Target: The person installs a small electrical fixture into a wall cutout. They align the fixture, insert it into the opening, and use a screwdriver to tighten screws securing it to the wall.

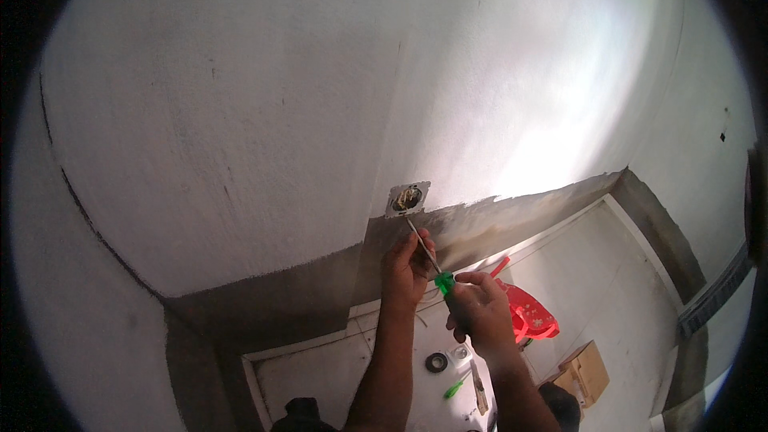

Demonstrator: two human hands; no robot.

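A screwdriver [443,282] with a green handle and a long metal shaft slants up to the wall. My right hand [482,310] is closed around its handle. Higher up, the fingers of my left hand [410,266] are closed about the shaft. The screwdriver's tip meets the lower edge of a wall socket [409,198], whose square metal frame and round inner part are exposed. Whether the tip sits in a screw is too small to tell.
On the floor below lie a roll of black tape [436,362], a white fitting [460,353], a small green screwdriver [454,389] and a long narrow tool [479,388]. A red bag [530,312] and a cardboard box [586,374] are to the right. Grey bare plaster [280,298] bands the wall's bottom.
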